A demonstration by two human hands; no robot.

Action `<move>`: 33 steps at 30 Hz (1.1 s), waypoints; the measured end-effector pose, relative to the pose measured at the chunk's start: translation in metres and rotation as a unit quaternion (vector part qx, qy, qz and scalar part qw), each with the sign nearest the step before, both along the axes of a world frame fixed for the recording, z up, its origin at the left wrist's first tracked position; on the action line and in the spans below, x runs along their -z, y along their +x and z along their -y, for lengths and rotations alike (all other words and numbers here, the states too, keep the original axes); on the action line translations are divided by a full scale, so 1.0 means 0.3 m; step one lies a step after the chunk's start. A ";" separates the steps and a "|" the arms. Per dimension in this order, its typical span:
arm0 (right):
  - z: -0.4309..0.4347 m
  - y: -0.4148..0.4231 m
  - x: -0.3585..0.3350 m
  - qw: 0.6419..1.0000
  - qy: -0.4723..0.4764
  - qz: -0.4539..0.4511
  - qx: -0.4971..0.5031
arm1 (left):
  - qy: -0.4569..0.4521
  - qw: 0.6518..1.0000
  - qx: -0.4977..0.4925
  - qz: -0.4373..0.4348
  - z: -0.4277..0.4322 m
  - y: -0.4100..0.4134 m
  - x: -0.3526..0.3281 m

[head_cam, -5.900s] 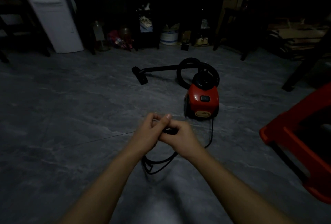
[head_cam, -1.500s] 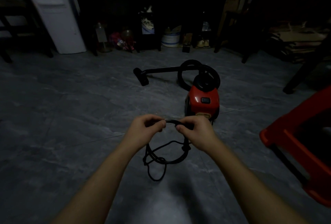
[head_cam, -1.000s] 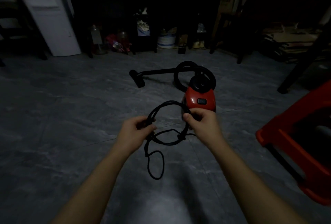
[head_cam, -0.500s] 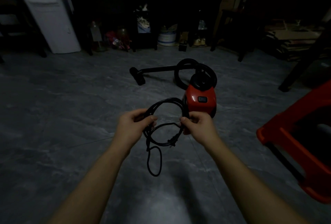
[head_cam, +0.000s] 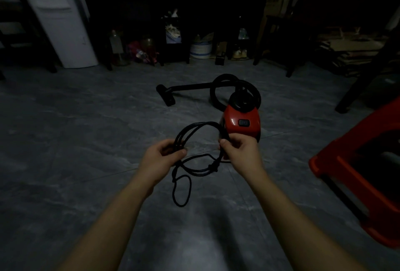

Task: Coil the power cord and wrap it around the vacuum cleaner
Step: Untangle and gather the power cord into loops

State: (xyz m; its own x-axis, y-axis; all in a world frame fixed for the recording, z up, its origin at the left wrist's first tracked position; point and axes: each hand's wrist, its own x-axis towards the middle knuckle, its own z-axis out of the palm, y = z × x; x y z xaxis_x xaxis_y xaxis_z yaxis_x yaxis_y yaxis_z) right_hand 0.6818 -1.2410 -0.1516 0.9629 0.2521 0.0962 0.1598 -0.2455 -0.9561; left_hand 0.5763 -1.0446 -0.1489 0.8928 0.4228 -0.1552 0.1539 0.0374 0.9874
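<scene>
A small red vacuum cleaner (head_cam: pixel 242 122) stands on the grey floor, its black hose (head_cam: pixel 218 82) looped behind it and the nozzle (head_cam: pixel 165 95) lying to the left. The black power cord (head_cam: pixel 194 128) is gathered into a round coil held up in front of the vacuum. My left hand (head_cam: pixel 162 158) grips the coil's left side and my right hand (head_cam: pixel 240 151) grips its right side. A loose loop of cord (head_cam: pixel 181 190) hangs below my left hand, with a knot-like lump (head_cam: pixel 214 166) on the lower strand.
A red plastic stool (head_cam: pixel 363 169) stands close on the right. A white appliance (head_cam: pixel 62 21) is at the back left. Dark shelving with bottles, a tub (head_cam: pixel 200 49) and clutter lines the back wall. Dark furniture legs (head_cam: pixel 363 80) stand at the right rear.
The cord went from a bundle between my joined hands to a round coil spread between them. Over the last second the coil has been lifted slightly and my hands have barely shifted.
</scene>
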 end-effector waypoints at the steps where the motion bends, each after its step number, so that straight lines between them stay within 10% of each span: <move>1: 0.009 0.010 0.004 1.000 -0.014 0.014 0.008 | 0.005 1.000 -0.003 0.005 -0.002 -0.001 -0.001; 21: 0.076 0.046 0.002 0.990 -0.124 0.068 -0.014 | 0.192 0.981 0.036 0.014 0.024 0.010 0.022; 33: 0.013 -0.028 -0.007 0.925 -0.296 0.120 -0.206 | 0.298 0.946 0.129 -0.012 0.067 0.002 0.032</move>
